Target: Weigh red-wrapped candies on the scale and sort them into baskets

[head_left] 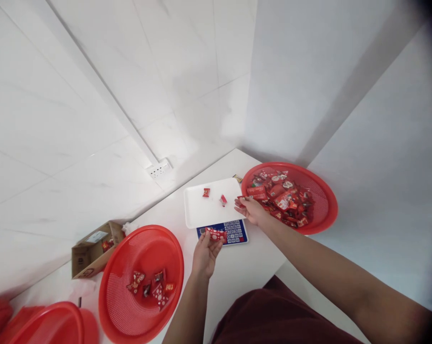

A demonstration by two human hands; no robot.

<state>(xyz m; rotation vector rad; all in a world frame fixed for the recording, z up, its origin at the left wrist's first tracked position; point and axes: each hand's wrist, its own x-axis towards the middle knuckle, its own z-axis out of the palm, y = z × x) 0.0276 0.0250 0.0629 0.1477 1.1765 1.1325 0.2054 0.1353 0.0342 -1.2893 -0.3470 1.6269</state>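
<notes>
Head view, clock centred on the white tray (201,212). Dotted red packet (217,235) held at 6 o'clock by the left hand (205,255), fingers clamped on it; it is gripped near its end and underside, probably so the printed face stays readable. Small red packet (243,198) at 3 o'clock, apparently pinched in the right hand (250,210); its fingers are closed on it as far as can be told, the remaining ones spread. Two wrapped pieces (206,192) are laid apart on the tray, likely so each can be seen singly.

Tray seems to be carried by the scale (244,234), its keypad left exposed at 5 o'clock, presumably for reading and reach. Well-filled basket (328,200) is set at 3 o'clock, within right-hand reach; sparsely filled basket (106,291) at 7-8, nearer the left.

White tabletop (190,191) is pushed into a corner. Cardboard box (76,265) parked at 8-9. Socket (159,168) mounted at 10 on marbled wall tiles (94,119); plain pale wall (309,86) at 1-2.
</notes>
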